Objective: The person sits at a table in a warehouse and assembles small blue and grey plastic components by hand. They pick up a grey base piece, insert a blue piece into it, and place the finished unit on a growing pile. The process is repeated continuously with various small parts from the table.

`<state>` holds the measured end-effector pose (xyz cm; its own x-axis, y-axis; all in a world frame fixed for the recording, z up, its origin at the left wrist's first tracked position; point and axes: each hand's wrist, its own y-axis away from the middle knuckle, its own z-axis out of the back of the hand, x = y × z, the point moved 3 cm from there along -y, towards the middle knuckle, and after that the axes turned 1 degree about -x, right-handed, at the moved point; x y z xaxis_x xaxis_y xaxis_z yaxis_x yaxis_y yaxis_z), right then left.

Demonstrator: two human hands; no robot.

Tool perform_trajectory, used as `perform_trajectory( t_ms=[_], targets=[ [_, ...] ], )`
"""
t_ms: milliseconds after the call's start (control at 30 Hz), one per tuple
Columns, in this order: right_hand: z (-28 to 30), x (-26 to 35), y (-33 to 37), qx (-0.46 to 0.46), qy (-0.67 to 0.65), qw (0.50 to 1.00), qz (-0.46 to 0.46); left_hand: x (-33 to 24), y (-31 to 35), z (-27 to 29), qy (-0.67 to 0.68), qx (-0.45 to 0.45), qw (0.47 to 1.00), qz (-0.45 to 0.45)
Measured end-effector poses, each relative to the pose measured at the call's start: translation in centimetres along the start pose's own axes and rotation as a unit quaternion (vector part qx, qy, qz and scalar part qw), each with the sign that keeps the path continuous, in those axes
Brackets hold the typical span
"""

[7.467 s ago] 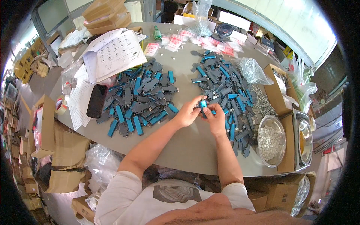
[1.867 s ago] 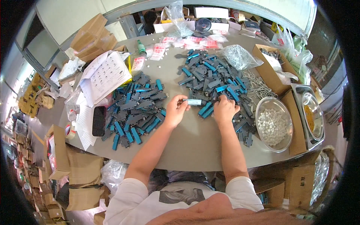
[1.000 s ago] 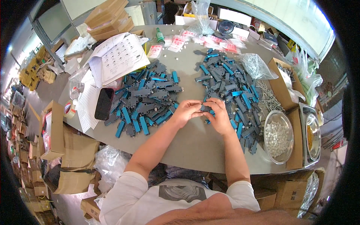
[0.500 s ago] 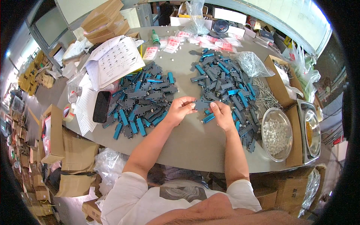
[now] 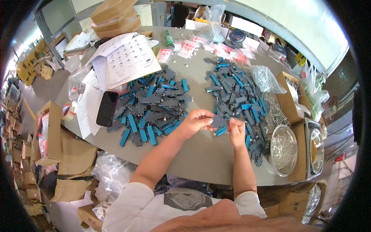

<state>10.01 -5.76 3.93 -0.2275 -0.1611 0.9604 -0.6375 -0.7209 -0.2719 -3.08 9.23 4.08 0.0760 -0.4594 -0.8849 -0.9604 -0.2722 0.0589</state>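
My left hand [image 5: 197, 123] and my right hand [image 5: 236, 132] meet over the middle of the table, between two heaps. Pinched between them is a flat dark grey plate-like part [image 5: 220, 121]; its details are too small to make out. A blue-sided block [image 5: 221, 131] lies on the table just under it. Left of my hands spreads a heap of dark grey and blue parts [image 5: 154, 99]. The other heap of such parts [image 5: 232, 87] reaches from behind my right hand along its right side.
Right of the heaps are long screws [image 5: 275, 110], a steel bowl of small white pieces [image 5: 284, 149] and a cardboard box [image 5: 293, 94]. At left lie a phone [image 5: 107, 109], printed sheets [image 5: 129, 60] and a tape roll [image 5: 68, 111]. A green bottle [image 5: 169, 40] stands at the back.
The whole view has shifted a little, the table's things sitting slightly lower and further right. Both hands keep the grey part between them; the right hand's fingers have turned more upright.
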Motion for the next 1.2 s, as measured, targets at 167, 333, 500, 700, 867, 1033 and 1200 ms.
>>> perform_trajectory(
  t_ms=[167,333,500,700,867,1033,1200],
  targets=[
    [-1.6,1.7,-0.8,-0.01,-0.041,0.997,-0.061,-2.9,1.5,-0.1,-0.02,-0.014,1.0,-0.017],
    [-7.7,4.7,-2.5,0.116,0.016,0.986,-0.115,-5.3,5.6,5.0,0.008,-0.048,0.999,-0.007],
    [-13.0,3.7,-0.8,0.108,-0.041,0.978,-0.176,-7.2,9.9,7.7,0.097,-0.083,0.991,0.028],
    [-16.6,8.3,2.0,0.204,0.207,0.939,-0.186,-7.2,15.0,11.3,0.051,-0.249,0.966,0.052],
    [-14.6,10.1,6.6,0.272,0.365,0.872,-0.18,-9.1,15.5,16.1,-0.093,-0.442,0.885,-0.109],
    [-11.5,8.1,11.2,0.261,0.402,0.84,-0.254,-9.8,15.0,17.1,-0.303,-0.402,0.863,-0.054],
    [-7.5,4.8,11.4,0.069,0.468,0.847,-0.241,-9.7,15.7,13.6,-0.439,-0.351,0.824,-0.071]
  ],
)
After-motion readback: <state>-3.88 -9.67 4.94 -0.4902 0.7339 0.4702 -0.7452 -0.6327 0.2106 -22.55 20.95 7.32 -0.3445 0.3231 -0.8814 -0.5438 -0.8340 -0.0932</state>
